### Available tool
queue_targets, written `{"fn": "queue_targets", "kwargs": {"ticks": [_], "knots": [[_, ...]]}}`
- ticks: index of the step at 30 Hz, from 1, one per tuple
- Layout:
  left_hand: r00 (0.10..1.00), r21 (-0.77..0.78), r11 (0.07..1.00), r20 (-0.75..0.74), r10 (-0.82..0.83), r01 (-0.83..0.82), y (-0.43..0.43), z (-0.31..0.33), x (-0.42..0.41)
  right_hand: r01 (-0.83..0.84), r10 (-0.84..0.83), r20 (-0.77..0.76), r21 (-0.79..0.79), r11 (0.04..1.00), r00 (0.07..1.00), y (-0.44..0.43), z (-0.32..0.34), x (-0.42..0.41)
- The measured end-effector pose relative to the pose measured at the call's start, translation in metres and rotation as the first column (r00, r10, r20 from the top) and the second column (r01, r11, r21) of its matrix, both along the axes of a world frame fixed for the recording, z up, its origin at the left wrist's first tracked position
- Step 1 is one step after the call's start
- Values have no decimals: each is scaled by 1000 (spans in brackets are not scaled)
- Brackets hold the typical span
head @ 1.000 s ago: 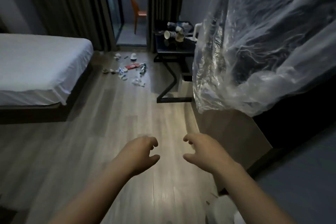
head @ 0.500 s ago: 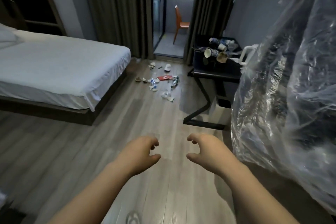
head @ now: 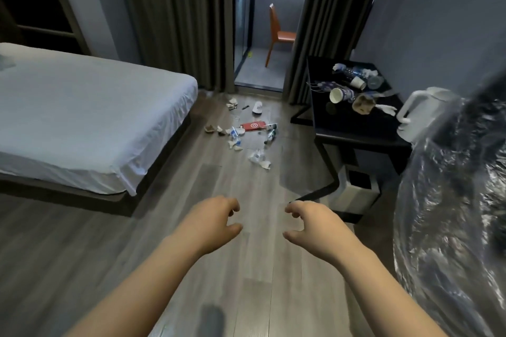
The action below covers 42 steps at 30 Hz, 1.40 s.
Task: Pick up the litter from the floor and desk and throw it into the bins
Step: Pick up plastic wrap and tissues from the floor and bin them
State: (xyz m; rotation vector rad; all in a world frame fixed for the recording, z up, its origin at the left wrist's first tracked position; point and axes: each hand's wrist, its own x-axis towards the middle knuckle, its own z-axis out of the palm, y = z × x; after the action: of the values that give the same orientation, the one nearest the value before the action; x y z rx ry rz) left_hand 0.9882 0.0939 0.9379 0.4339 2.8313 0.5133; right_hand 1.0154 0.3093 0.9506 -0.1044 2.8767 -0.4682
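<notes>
Well ahead of both hands, the floor litter [head: 246, 133] lies scattered between bed [head: 82, 107] and desk [head: 356, 128], more in line with the left hand [head: 216, 220], while the desk litter [head: 350, 87] sits toward the right hand [head: 312, 227]; both hover empty, fingers loosely curled.

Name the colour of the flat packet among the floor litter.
The flat packet is red with a white ring; head view.
</notes>
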Motion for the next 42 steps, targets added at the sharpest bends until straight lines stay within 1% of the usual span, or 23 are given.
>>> {"fn": "queue_targets", "kwargs": {"ticks": [2,8,14,17,19,23,28,33,38,42], "knots": [[1000,16,1000,18,-7,6,-1,-2,-31,13,-13,18,-7,1000,1000,-1,-3,-31],[999,-7,1000,42,-14,14,7,-15,-141,30,-28,48,-33,999,998,9,-17,-143],[1000,-46,999,28,10,-9,25,-12,-261,20,-17,69,-45,999,997,31,-18,-268],[1000,-44,999,12,19,-18,32,-10,-313,25,-18,95,-75,997,995,40,-18,-324],[999,-27,999,32,23,-22,34,-12,-346,28,-20,107,-69,997,994,45,-22,-360],[993,-45,998,103,48,-43,35,-20,-409,26,-20,129,-45,999,992,50,-33,-423],[993,-29,999,112,24,-21,23,-37,-500,56,-47,145,-54,997,988,41,-50,-514],[989,-7,999,145,41,-41,-2,-46,-607,100,-89,159,-61,993,983,15,-62,-615],[980,-54,998,200,-21,32,-26,-49,-710,172,-153,190,-89,981,970,-16,-63,-698],[979,-51,996,194,-63,74,-32,-55,-776,213,-187,214,-104,972,959,-22,-70,-753]]}}
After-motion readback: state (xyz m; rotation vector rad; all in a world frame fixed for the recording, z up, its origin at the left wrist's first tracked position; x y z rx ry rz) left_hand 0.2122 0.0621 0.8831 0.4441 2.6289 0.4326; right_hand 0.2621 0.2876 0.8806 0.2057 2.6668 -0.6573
